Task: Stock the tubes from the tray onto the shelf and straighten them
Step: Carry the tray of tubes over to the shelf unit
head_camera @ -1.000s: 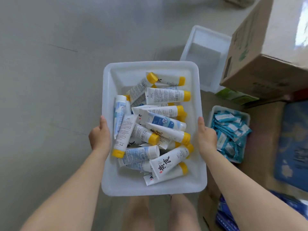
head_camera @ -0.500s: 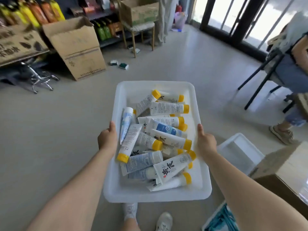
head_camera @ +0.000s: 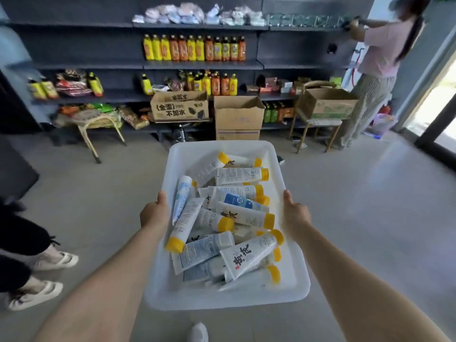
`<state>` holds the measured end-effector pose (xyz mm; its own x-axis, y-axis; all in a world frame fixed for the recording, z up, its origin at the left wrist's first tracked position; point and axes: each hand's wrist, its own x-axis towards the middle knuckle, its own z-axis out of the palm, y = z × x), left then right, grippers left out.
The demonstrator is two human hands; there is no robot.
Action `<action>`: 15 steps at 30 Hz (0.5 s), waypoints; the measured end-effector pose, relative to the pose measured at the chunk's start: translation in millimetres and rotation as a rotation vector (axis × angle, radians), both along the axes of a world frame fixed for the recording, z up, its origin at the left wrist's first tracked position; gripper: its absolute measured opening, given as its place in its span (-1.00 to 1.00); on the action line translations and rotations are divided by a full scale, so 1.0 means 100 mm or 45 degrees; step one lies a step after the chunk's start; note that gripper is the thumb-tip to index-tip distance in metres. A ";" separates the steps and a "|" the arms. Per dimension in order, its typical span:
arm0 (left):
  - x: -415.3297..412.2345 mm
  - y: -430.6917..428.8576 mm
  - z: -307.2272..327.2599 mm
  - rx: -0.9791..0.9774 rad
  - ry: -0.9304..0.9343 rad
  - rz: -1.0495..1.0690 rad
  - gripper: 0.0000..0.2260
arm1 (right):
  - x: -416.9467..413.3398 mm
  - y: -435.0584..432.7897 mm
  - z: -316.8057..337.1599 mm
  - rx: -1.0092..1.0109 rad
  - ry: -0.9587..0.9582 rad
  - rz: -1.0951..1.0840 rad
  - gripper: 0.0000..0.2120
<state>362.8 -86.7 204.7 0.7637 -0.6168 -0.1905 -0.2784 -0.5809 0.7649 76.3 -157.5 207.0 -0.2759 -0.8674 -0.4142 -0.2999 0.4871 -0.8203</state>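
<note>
dark shelving (head_camera: pixel 303 66) stands well ahead, and with the left hand (head_camera: pixel 154 213) and right hand (head_camera: pixel 296 214) each holding a closed grip on a side rim of the tray (head_camera: pixel 222 299), any tilt while walking could spill the tubes (head_camera: pixel 246 253) heaped loose inside.

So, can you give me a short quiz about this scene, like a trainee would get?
1. True or false: the left hand and the right hand each hold one side of the tray.
2. Most tubes in the tray have caps of which colour? A red, B yellow, C green.
3. What stands in rows on the shelves ahead?

Key: 1 true. 2 B. 3 bottles.
</note>
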 end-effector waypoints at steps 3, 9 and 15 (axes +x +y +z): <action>0.46 -0.23 0.06 0.014 0.012 0.060 -0.43 | 0.48 -0.36 0.04 0.014 0.011 0.094 -0.49; 1.25 -0.97 0.17 -0.008 0.102 0.138 -0.46 | 1.31 -1.27 0.14 0.030 0.049 0.179 -0.47; 1.81 -1.61 0.40 -0.057 0.136 0.182 -0.46 | 1.92 -2.12 0.28 0.003 0.034 0.216 -0.39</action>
